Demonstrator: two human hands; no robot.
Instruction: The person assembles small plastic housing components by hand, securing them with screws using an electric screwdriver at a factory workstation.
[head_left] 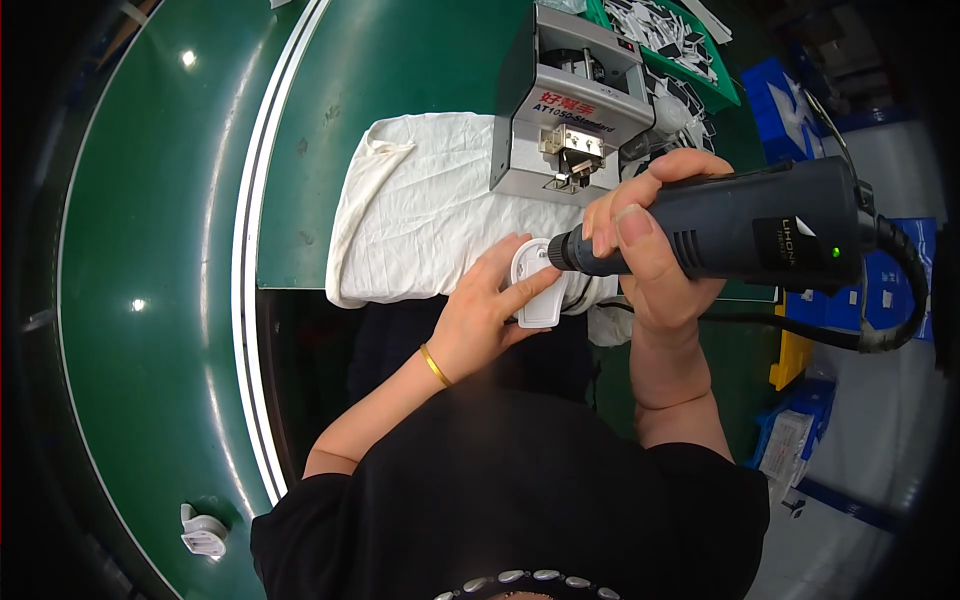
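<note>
My left hand, a gold bracelet at its wrist, grips a small white plastic housing with a hollow inside. In my right hand is a dark electric screwdriver, lying nearly level with its nose pointing left. The nose end meets the upper part of the housing, close to my left fingertips; the bit's tip is hard to make out. A green light glows at the screwdriver's back end, where a thick black cable leaves it. Under the housing and my left hand lies a folded white cloth.
A grey screw feeder machine stands just beyond my hands. Behind it, a green bin holds many white and black parts. Blue bins are at the right. Another white part rests on the green surface at lower left.
</note>
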